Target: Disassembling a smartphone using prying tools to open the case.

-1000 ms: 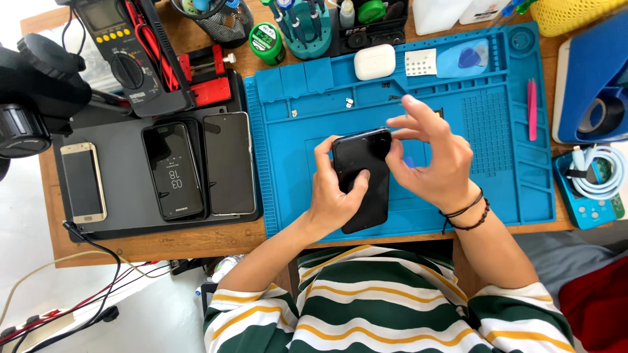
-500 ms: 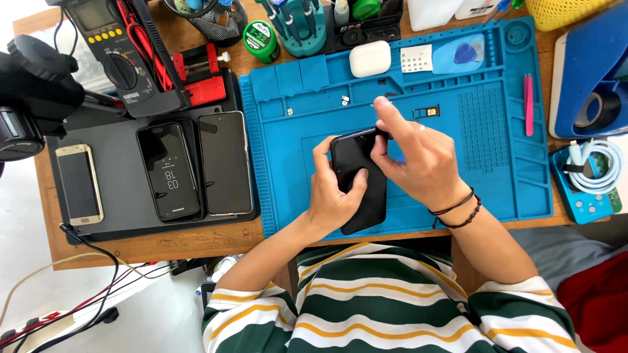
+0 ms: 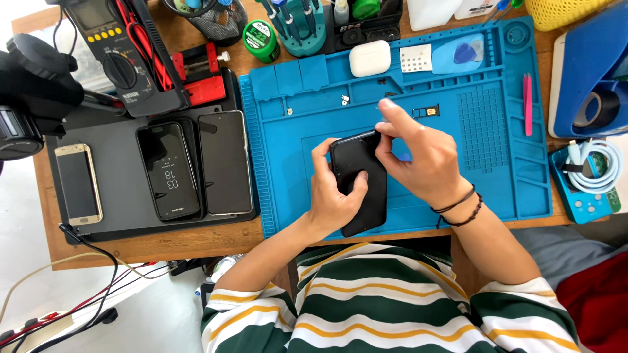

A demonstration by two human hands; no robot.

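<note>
A glossy black phone (image 3: 361, 186), slightly tilted, sits gripped in the left hand (image 3: 333, 196) while right hand (image 3: 418, 160) fingers pinch its top edge.

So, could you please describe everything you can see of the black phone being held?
The black phone is a slim, glossy dark slab with rounded corners, showing no lit screen. It lies tilted over the blue work mat, top end toward the far side. The left hand grips its left edge, thumb across the face; the right hand touches its upper right corner.
</note>
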